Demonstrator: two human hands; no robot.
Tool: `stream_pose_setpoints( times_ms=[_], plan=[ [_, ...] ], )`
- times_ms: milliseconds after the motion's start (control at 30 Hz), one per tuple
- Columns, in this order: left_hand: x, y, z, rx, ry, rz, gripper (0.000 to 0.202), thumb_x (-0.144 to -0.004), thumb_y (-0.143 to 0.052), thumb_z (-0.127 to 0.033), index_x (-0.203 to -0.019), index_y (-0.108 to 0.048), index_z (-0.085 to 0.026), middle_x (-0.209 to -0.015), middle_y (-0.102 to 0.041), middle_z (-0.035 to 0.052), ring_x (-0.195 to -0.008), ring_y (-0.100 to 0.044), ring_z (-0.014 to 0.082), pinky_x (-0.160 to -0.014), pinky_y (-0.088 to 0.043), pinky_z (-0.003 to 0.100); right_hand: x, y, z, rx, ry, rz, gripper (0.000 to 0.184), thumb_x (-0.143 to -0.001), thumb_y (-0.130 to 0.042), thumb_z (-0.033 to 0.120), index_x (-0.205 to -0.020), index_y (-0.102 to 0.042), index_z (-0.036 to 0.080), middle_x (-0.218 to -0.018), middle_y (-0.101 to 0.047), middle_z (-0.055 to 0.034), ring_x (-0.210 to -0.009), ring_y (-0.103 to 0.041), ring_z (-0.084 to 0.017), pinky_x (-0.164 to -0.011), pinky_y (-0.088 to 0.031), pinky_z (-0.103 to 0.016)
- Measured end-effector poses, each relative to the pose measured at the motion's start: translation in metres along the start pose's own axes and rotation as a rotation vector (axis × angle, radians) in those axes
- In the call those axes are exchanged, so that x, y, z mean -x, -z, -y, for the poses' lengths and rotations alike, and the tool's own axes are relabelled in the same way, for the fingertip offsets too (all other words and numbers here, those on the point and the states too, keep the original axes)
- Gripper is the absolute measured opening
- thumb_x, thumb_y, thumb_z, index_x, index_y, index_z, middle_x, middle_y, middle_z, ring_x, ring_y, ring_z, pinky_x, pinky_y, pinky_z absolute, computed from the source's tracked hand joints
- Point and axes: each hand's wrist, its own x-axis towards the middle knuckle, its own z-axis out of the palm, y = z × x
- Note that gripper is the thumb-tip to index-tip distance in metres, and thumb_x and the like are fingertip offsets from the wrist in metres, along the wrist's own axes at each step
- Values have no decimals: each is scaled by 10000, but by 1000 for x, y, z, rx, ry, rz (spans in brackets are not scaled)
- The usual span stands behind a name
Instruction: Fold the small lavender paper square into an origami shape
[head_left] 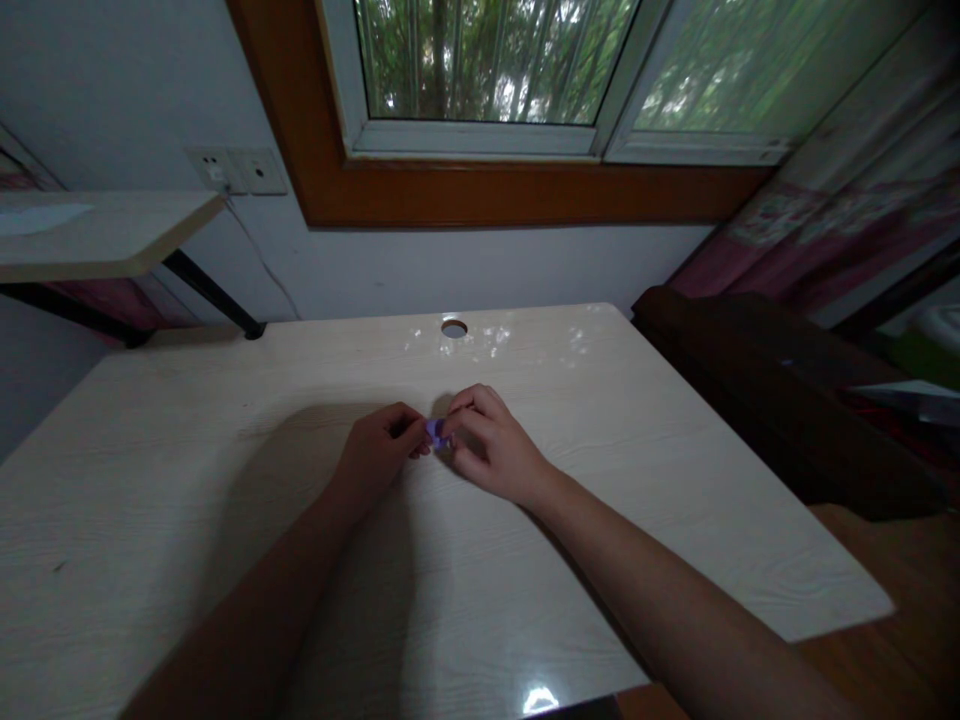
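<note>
Between my two hands, just above or on the pale wood-grain desk, is a small purple object; it is too small and too covered by fingers to tell its kind. My left hand pinches its left end between thumb and fingers. From the other side, my right hand has its curled fingertips closed on the right end. Part of the purple surface shows in the gap between the fingertips.
A round cable hole lies near the desk's far edge. At the left, a raised shelf stands on black legs. Beyond the desk are a window and a wall socket with a white cable. Dark furniture stands to the right.
</note>
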Motion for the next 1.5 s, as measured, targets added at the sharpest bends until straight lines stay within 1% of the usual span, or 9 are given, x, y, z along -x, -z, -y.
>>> stream_pose_setpoints(
  times_ms=[167, 467, 633, 800, 933, 1100, 1233, 1400, 1500],
  plan=[
    [-2, 0, 1, 19, -8, -39, 178, -821, -598, -334, -765, -680, -186, -649, -698, 11, -608, -653, 163, -622, -508, 260, 0, -1, 1, -46, -52, -28, 124, -845, -690, 247, -895, -580, 221, -1146, -530, -100, -1085, -560, -242, -923, -505, -421],
    [1, -4, -1, 140, 8, -73, 188, -827, -635, -349, -789, -677, -170, -710, -740, 37, -657, -708, 174, -667, -577, 283, 3, -13, -8, -190, -193, -99, 130, -861, -630, 159, -885, -517, 218, -1122, -590, -92, -1050, -596, -212, -778, -551, -331],
    [1, -5, 2, 186, 7, -64, 226, -838, -658, -391, -821, -674, -166, -746, -751, 47, -684, -722, 179, -705, -597, 304, 3, -22, -14, -417, -365, -158, 227, -863, -631, 215, -1022, -469, 225, -1068, -651, -75, -868, -648, -165, -698, -554, -298],
    [1, -5, 1, 162, -5, -34, 206, -838, -646, -378, -806, -656, -175, -756, -751, 46, -679, -715, 172, -691, -586, 293, 1, -21, -16, -420, -359, -223, 138, -840, -634, 192, -904, -513, 211, -1054, -690, -77, -916, -671, -181, -807, -555, -349],
    [-1, -6, 3, 100, -31, -32, 181, -818, -668, -362, -862, -653, -187, -736, -726, 28, -679, -704, 174, -668, -568, 283, 0, -16, -13, -326, -320, -234, 108, -822, -631, 140, -869, -564, 212, -1032, -697, -66, -918, -671, -183, -803, -557, -342],
    [0, -7, 3, 81, -98, -17, 276, -806, -690, -336, -1032, -631, -188, -914, -717, 52, -804, -694, 183, -699, -563, 288, -3, -10, -5, -205, -176, -193, 120, -829, -636, 111, -864, -596, 219, -1006, -702, -54, -934, -665, -181, -825, -547, -346],
    [3, -7, 0, 24, -113, 8, 255, -815, -682, -313, -1037, -630, -198, -889, -717, 37, -788, -686, 175, -706, -547, 276, -4, -9, -1, -153, -103, -157, 112, -844, -643, 128, -879, -611, 229, -991, -712, -52, -941, -667, -189, -847, -550, -368],
    [3, -7, 4, 78, -140, 10, 271, -811, -694, -309, -1053, -624, -209, -895, -717, 23, -798, -686, 165, -753, -538, 273, 0, -14, -6, -265, -228, -180, 112, -863, -666, 203, -968, -632, 222, -1026, -710, -70, -882, -686, -172, -788, -588, -332],
    [1, -6, 7, 99, -148, 40, 284, -816, -688, -298, -1078, -625, -211, -879, -710, 12, -794, -681, 159, -753, -534, 270, 2, -17, -11, -352, -315, -180, 65, -873, -666, 248, -918, -642, 208, -1031, -718, -78, -859, -698, -170, -748, -596, -316]
  ],
)
